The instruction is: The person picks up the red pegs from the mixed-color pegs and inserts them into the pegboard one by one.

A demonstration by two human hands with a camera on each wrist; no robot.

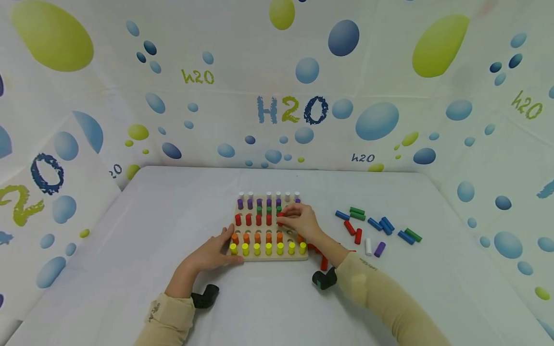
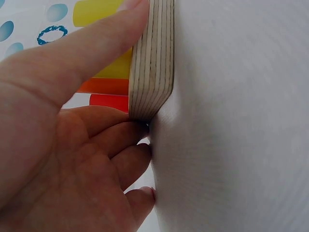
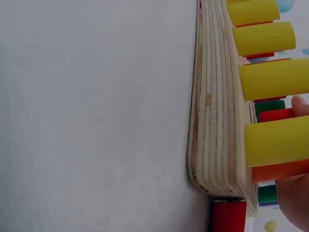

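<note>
Red peg (image 1: 280, 215): pinched narrowly by right hand (image 1: 305, 224) | wooden board (image 1: 274, 258): corner held by left hand (image 1: 212, 252)

Layered plywood board (image 3: 215, 121) (bare-looking at the edge), smooth yellow pegs (image 3: 277, 140), matt table cloth (image 3: 96, 121)

Some red pegs (image 1: 324, 263) half-hidden by forearm (image 1: 331, 247)

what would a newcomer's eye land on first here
Probably the wooden pegboard with its colorful peg rows, held at its left edge by the left hand. Next, the right hand pinching a red peg over it. Then the H2O lettering on the backdrop behind.
</note>
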